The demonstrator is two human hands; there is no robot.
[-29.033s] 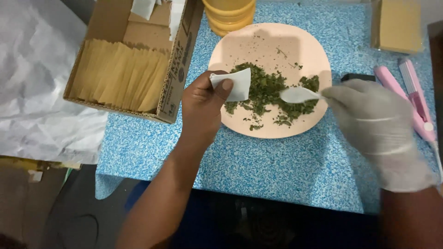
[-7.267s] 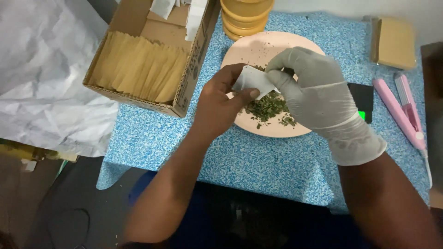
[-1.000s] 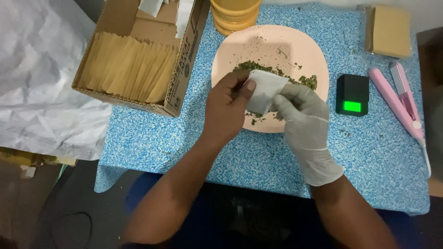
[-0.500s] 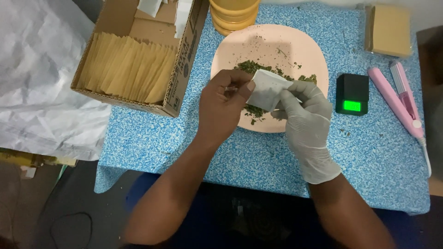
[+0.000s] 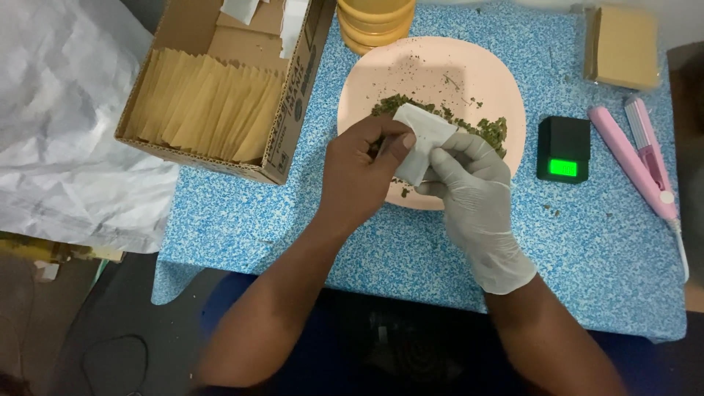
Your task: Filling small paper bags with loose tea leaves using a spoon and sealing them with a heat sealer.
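A small white paper pouch (image 5: 419, 139) is held over a pale pink plate (image 5: 440, 70) that carries a scatter of dried green herb (image 5: 488, 130). My left hand (image 5: 359, 172), bare, pinches the pouch's left edge. My right hand (image 5: 469, 187), in a white glove, grips the pouch's right side with its fingertips. Both hands hover over the near half of the plate, hiding part of the herb.
A cardboard box (image 5: 290, 139) of brown paper envelopes (image 5: 209, 110) stands at the left. A small black scale with a green display (image 5: 563, 150), a pink hair-straightener-like tool (image 5: 638, 158), a brown packet stack (image 5: 623, 45) and stacked yellow tubs (image 5: 374, 22) sit on the blue speckled table (image 5: 609, 249).
Over the last second both hands kept hold of the white pouch and shifted it slightly; earlier the gloved hand was spooning herb from the plate.
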